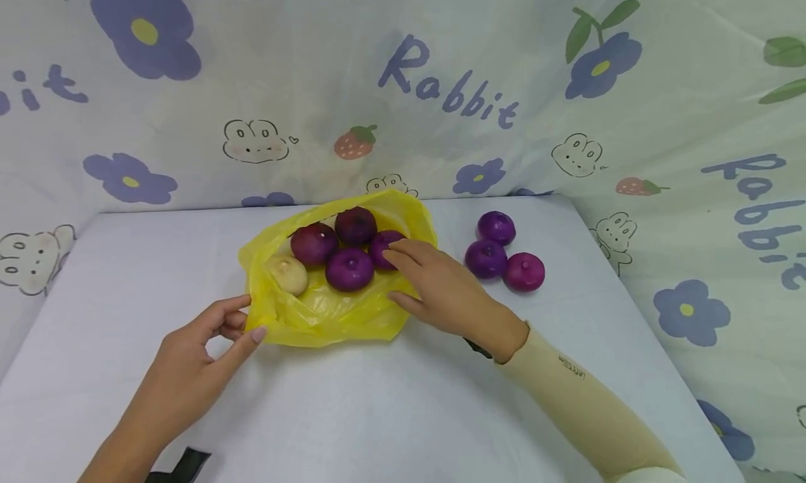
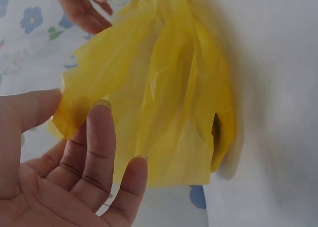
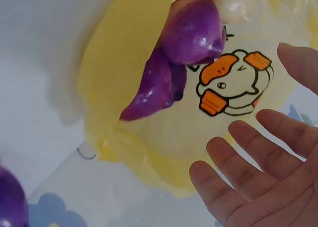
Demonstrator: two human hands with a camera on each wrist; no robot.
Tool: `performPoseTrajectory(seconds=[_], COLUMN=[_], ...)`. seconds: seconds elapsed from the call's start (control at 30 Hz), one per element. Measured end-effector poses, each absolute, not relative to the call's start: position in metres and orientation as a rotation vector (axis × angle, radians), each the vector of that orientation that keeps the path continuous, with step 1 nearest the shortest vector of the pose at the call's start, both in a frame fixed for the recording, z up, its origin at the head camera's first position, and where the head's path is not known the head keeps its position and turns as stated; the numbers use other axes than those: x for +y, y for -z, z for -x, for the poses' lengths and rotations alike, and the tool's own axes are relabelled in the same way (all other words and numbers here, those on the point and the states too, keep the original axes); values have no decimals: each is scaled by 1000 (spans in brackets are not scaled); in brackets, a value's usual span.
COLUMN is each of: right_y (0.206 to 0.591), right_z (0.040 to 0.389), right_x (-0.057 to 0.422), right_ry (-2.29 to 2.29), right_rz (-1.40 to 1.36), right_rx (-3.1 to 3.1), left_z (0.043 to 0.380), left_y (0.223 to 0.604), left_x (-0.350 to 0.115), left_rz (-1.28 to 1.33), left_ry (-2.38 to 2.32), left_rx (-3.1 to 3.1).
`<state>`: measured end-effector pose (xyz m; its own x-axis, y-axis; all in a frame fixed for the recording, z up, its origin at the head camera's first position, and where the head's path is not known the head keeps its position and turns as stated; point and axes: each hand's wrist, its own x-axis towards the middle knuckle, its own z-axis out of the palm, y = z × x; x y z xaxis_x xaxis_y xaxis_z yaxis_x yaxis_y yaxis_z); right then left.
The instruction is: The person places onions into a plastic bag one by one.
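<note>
A yellow plastic bag [image 1: 334, 322] lies with its mouth spread on the table. Several purple onions [image 1: 350, 269] and one pale onion [image 1: 290, 274] rest inside it. My left hand [image 1: 189, 367] pinches the bag's left edge between thumb and fingers; the left wrist view shows the bag's film [image 2: 164, 108] caught there. Over the right side of the mouth is my right hand [image 1: 443, 287], its fingertips by the rightmost onion in the bag. From the right wrist view, the fingers [image 3: 258, 160] are extended, with nothing held. A cartoon print shows on the bag's inside.
Three more purple onions [image 1: 486, 259] sit close together on the white table [image 1: 390, 413], right of the bag. A patterned cloth [image 1: 302, 84] with flowers and rabbits hangs behind and along the sides.
</note>
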<state>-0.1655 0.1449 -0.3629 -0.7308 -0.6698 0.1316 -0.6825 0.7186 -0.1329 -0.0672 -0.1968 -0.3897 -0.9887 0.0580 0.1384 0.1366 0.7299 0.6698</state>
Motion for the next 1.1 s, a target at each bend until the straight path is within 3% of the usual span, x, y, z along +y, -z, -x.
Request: performPoseTrajectory(seconds=[0.33, 0.77, 1.1], right_y=[367, 387, 403], right_z=[156, 169, 174], right_x=[184, 239, 272], right_ry=[-307, -248, -213], right_rz=[-999, -550, -463], right_rx=[-2819, -2942, -2928], left_z=[67, 68, 68], left_y=[390, 388, 389], left_x=[-200, -203, -206], left_rz=[141, 134, 112], left_ry=[1083, 1089, 1066], left_rx=[-2837, -2830, -2822])
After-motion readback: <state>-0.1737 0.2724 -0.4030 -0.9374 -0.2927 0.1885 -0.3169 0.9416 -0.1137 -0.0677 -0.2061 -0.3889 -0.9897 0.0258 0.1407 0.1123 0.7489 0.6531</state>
